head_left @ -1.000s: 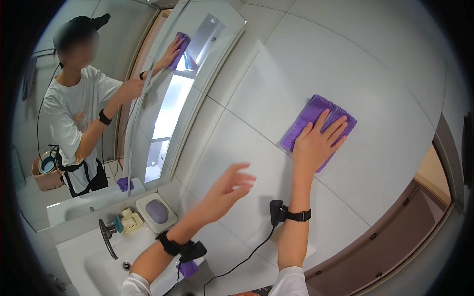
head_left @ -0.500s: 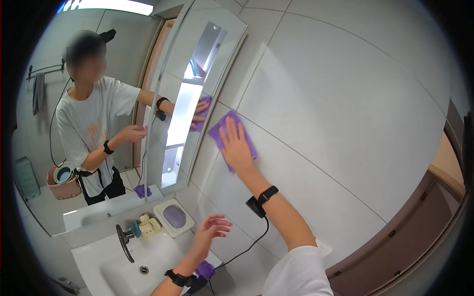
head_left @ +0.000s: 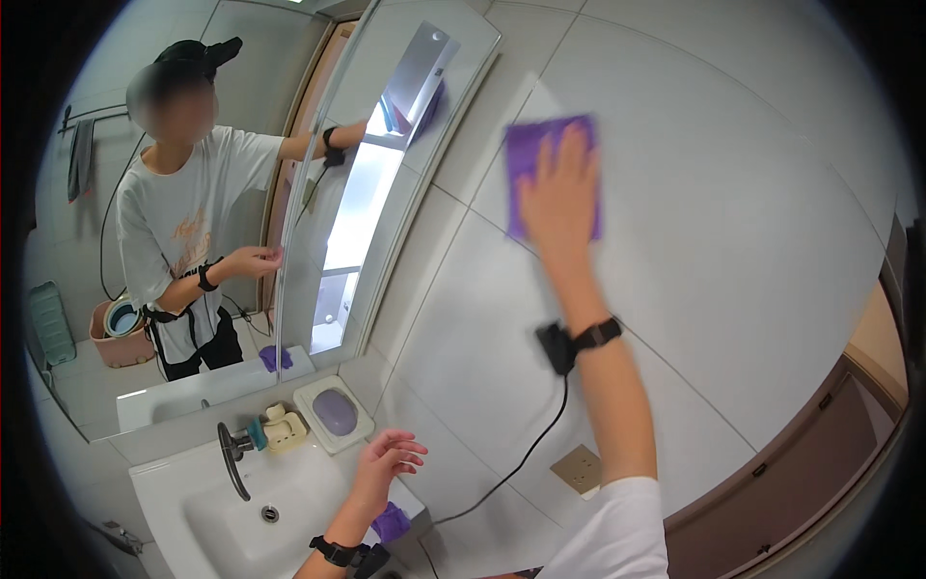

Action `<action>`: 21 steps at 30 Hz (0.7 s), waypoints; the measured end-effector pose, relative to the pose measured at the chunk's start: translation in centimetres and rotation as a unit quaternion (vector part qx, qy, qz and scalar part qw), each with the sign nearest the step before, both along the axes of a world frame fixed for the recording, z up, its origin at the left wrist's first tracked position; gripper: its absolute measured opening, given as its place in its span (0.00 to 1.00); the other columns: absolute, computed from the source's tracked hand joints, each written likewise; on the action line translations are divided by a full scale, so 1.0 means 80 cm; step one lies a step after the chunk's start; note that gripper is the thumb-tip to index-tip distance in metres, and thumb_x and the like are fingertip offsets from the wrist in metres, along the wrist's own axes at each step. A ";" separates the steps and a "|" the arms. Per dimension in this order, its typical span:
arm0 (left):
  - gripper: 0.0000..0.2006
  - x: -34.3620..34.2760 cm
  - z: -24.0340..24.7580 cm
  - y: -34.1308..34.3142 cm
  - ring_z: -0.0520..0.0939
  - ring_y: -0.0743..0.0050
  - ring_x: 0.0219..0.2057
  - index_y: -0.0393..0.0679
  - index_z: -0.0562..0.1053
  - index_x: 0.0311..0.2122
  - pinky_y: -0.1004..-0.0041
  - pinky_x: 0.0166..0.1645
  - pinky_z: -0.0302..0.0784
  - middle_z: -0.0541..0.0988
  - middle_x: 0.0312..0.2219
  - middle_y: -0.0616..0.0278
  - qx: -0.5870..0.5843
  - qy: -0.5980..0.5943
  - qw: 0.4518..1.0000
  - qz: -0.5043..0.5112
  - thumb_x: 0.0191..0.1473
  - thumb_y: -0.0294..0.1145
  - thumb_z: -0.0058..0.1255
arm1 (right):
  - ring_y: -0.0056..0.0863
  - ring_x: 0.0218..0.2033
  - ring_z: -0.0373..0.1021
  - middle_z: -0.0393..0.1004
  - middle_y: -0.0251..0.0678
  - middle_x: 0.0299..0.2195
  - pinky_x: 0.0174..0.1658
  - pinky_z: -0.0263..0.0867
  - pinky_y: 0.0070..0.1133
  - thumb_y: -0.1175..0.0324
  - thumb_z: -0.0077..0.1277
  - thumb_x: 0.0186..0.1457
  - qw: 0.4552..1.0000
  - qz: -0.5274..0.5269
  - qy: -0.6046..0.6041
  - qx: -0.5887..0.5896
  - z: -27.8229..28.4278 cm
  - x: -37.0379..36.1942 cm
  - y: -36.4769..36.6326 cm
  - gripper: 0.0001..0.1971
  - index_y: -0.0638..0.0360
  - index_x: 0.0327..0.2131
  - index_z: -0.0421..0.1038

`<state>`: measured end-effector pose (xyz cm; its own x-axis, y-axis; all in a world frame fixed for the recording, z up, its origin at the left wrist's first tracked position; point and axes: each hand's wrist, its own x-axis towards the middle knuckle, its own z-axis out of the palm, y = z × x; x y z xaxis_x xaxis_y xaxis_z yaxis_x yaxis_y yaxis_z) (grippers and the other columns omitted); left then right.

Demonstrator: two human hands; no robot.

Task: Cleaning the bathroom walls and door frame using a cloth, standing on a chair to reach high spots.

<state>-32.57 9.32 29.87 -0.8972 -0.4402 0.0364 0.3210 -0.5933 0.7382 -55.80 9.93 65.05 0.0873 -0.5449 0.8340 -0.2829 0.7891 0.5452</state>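
Purple cloth (head_left: 528, 154) lies against the white tiled wall (head_left: 714, 241), under the right hand (head_left: 561, 198), which rests flat on it with straight, slightly parted fingers. The left hand (head_left: 386, 468) hangs half open, fingers loosely bent, near the corner of the washbasin (head_left: 174, 475). Half a second ago the cloth was lower and closer to the mirror cabinet (head_left: 473, 43); now it sits higher and farther from it. It looks roughly rectangular, spread out, and a little blurred.
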 end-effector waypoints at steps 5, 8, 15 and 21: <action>0.13 0.008 -0.009 0.009 0.79 0.71 0.34 0.40 0.69 0.44 0.75 0.39 0.74 0.79 0.36 0.55 0.034 0.005 0.999 -0.017 0.53 0.24 0.43 | 0.47 0.66 0.45 0.48 0.54 0.64 0.68 0.39 0.37 0.59 0.50 0.51 0.938 0.012 -0.116 0.327 -0.352 -0.003 0.003 0.32 0.68 0.57 0.60; 0.12 0.023 -0.020 0.004 0.78 0.72 0.33 0.41 0.69 0.43 0.75 0.39 0.73 0.79 0.35 0.57 0.033 -0.028 0.999 -0.018 0.51 0.23 0.44 | 0.42 0.68 0.39 0.44 0.48 0.67 0.68 0.34 0.39 0.54 0.43 0.56 0.859 -0.038 -0.130 0.494 -0.515 0.018 0.068 0.32 0.65 0.60 0.58; 0.12 0.046 -0.050 -0.010 0.77 0.73 0.33 0.40 0.69 0.42 0.75 0.38 0.73 0.79 0.35 0.57 0.040 -0.072 0.997 0.000 0.50 0.24 0.42 | 0.39 0.69 0.40 0.47 0.47 0.66 0.68 0.34 0.38 0.60 0.38 0.56 0.857 -0.022 -0.141 0.495 -0.564 0.018 0.108 0.29 0.65 0.60 0.59; 0.12 0.045 -0.050 -0.002 0.77 0.75 0.33 0.40 0.69 0.43 0.76 0.39 0.73 0.79 0.35 0.57 0.040 -0.051 0.997 -0.044 0.52 0.24 0.41 | 0.38 0.68 0.44 0.47 0.47 0.66 0.67 0.39 0.38 0.63 0.39 0.56 0.923 0.000 -0.159 0.351 -0.402 0.010 0.064 0.29 0.66 0.59 0.59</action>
<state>-28.97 9.15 25.90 -0.9297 -0.3573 -0.0889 0.1909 -0.6742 0.7135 -54.99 15.02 32.86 -0.1016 -0.9606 0.2586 -0.5160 0.2731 0.8118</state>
